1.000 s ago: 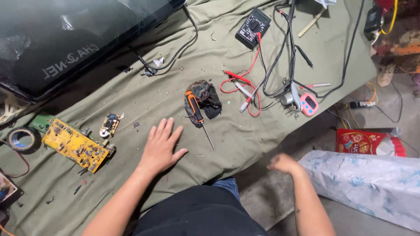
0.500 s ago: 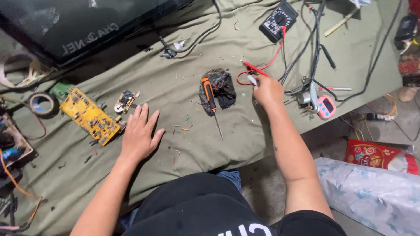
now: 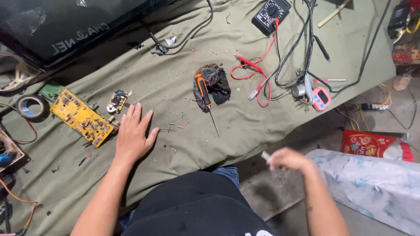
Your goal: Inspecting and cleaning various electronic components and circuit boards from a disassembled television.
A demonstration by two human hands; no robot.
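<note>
My left hand (image 3: 133, 133) lies flat, fingers spread, on the olive cloth (image 3: 175, 87), just right of a yellow circuit board (image 3: 82, 117) and below a small loose component (image 3: 117, 101). My right hand (image 3: 285, 159) hovers off the cloth's front edge, blurred, with fingers closed around a small pale object (image 3: 265, 155) that I cannot identify. An orange-handled screwdriver (image 3: 205, 98) rests across a dark rag (image 3: 213, 81) in the middle of the cloth.
A black multimeter (image 3: 271, 15) with red leads (image 3: 253, 74) and tangled black cables (image 3: 306, 39) lies far right. A pink gadget (image 3: 320, 98), a tape roll (image 3: 30, 105), a dark screen (image 3: 65, 22), a red packet (image 3: 372, 144) and a patterned bundle (image 3: 372, 192) surround the work area.
My right hand has pulled back from the red leads near the rag to off the cloth's front edge, now holding a small pale object. The left hand stays flat.
</note>
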